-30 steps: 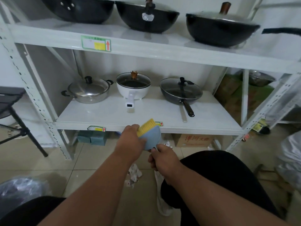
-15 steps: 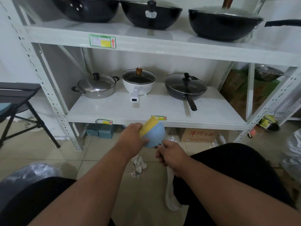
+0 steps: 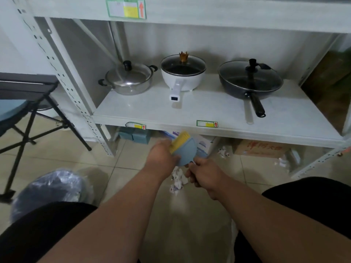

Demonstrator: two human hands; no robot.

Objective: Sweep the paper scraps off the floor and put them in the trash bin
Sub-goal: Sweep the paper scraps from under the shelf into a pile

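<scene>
My left hand (image 3: pixel 161 158) grips the head of a small blue brush with yellow bristles (image 3: pixel 183 147), held above the floor in front of the low shelf. My right hand (image 3: pixel 204 174) is closed around a blue handle just below it; whether this belongs to the brush or to a nested dustpan (image 3: pixel 201 151) I cannot tell. Crumpled paper scraps (image 3: pixel 177 180) lie on the tiles right under my hands. More scraps (image 3: pixel 224 151) lie by the shelf's base, and others (image 3: pixel 281 162) further right. The trash bin with a clear liner (image 3: pixel 51 186) stands at lower left.
A white metal rack (image 3: pixel 209 130) holds lidded pots and a pan (image 3: pixel 250 80). Boxes (image 3: pixel 260 148) sit under its lowest shelf. A black folding stool (image 3: pixel 28 103) stands at the left. My knees in black trousers frame the bottom of the view.
The view has tilted down and closer to the floor. Both hands keep the same hold on the brush set and have lowered slightly toward the scraps. The bin shows more fully.
</scene>
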